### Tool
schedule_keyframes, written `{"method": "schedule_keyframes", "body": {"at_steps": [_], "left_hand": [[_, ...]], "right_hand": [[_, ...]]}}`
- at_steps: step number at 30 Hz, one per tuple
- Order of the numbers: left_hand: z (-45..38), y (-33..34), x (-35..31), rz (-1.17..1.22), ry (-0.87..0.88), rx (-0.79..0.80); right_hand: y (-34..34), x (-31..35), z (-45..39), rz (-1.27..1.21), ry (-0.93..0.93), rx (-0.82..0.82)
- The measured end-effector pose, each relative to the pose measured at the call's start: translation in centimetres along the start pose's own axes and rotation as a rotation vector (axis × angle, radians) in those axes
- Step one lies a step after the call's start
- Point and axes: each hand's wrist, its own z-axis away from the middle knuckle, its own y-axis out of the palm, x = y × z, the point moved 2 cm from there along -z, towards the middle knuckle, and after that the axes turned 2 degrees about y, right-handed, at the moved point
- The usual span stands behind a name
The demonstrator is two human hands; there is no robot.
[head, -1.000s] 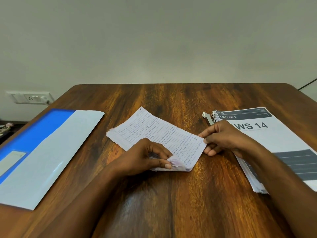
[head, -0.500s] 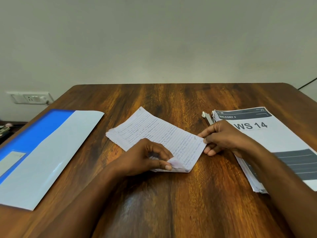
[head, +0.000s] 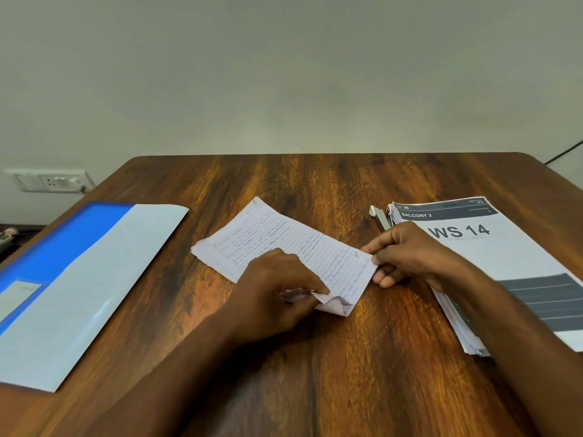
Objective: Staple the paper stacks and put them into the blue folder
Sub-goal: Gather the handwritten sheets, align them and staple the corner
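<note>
White lined handwritten sheets, a thin paper stack (head: 284, 244), lie angled at the middle of the dark wooden tabletop (head: 347, 357). Its near corner is curled up and creased.

Left hand (head: 277, 288): fingers curled, thumb and forefinger pinching that curled near corner, palm resting over the stack's near edge. Right hand (head: 410, 253): fingers pinching the stack's right-hand corner, lower fingers tucked under toward the tabletop.

Step in hand, as I judge it: squaring and gripping the sheets ahead of stapling. No staple visible in the stack; too small to tell for certain.

Just right of the stack, beyond the right hand, a small grey-and-white metal stapler (head: 380, 217) lies on the tabletop, partly hidden, touching or nearly touching a thick printed stack with grey bands, marked "WS 14" (head: 492, 260). That stack sits right of the handwritten one, under the right forearm.

Well left of the handwritten stack: an open blue plastic folder with pale sheet or flap on top (head: 63, 247), running off the tabletop's left edge.

Next move calls for freeing the right hand to take the stapler, while the left keeps the corner flat and aligned; the curl needs smoothing first, or the staple may catch a fold. Folder comes after.
</note>
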Motion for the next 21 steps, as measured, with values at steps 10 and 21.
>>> {"method": "schedule_keyframes", "body": {"at_steps": [10, 21], "left_hand": [[-0.5, -0.2, -0.9, 0.251, 0.009, 0.114], [-0.3, 0.4, -0.5, 0.559, -0.233, 0.366]], "right_hand": [[-0.4, 0.2, 0.6, 0.167, 0.013, 0.105], [3.3, -0.2, -0.7, 0.059, -0.196, -0.086]]}}
